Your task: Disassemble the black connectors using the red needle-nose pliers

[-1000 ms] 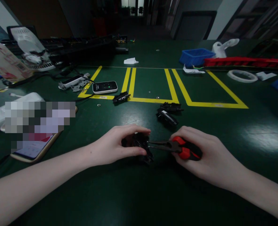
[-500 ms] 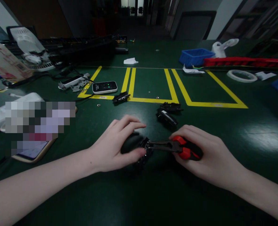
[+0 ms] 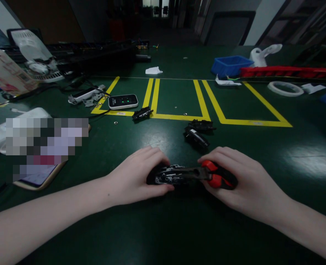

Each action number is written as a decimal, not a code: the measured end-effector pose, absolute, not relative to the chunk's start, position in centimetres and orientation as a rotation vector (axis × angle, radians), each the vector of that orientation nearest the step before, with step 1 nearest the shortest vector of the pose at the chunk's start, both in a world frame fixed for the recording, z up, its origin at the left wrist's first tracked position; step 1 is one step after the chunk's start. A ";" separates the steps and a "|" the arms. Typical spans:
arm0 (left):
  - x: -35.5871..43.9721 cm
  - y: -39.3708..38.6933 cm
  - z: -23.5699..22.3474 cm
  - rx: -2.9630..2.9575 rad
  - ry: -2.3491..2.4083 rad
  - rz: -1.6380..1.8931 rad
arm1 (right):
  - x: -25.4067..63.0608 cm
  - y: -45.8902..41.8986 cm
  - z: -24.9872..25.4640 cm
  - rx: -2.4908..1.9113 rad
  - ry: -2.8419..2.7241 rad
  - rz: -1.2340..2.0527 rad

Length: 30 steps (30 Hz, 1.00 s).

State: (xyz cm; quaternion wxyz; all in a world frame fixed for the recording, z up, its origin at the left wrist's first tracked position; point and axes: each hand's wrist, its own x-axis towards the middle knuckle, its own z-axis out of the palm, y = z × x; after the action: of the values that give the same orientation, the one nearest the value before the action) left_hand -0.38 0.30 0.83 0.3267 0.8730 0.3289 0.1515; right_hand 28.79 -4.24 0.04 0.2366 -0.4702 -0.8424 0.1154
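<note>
So the left hand (image 3: 141, 175) was the nearer one, thumb and fingers clamped around the black part (image 3: 167, 176), whose long axis ran roughly side to side, pretty much in line with the pliers (image 3: 204, 173). The right hand (image 3: 245, 180), wrapped around those, sat apart, with the part in between. Couldn't tell whether the jaws were actually biting it.

pliers (image 3: 208, 173): red-handled, pointing left | black part (image 3: 167, 176): shiny, sideways, at pliers' tip

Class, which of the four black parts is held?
The black part in the left hand, by the red-handled pliers; the other three lie untouched beyond.
</note>
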 end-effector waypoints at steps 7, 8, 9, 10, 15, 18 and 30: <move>-0.6 0.5 0.3 2.261 0.738 0.392 | 29.5 -3.9 1.8 -1.249 -2.408 0.118; -0.6 0.6 0.2 2.260 0.729 0.392 | 29.4 -4.0 2.1 -1.238 -2.433 0.081; -0.6 0.6 0.1 2.257 0.725 0.389 | 29.3 -4.1 2.3 -1.228 -2.458 0.047; -0.6 0.7 0.1 2.254 0.724 0.384 | 29.2 -4.2 2.4 -1.221 -2.481 0.021; -0.6 0.6 0.1 2.270 0.723 0.322 | 28.8 -4.4 2.3 -1.209 -2.532 -0.021; -0.6 0.5 0.1 2.278 0.734 0.297 | 28.7 -4.4 2.1 -1.221 -2.537 -0.029; -0.6 0.6 -0.5 2.342 0.698 0.375 | 28.7 -4.7 1.9 -1.201 -2.563 -0.044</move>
State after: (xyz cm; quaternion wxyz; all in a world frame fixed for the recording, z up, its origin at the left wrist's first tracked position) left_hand -0.64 0.58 -0.48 0.3283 0.8948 0.2666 0.1431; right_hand 28.72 -4.68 1.86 0.1548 -0.4190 -0.8945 -0.0155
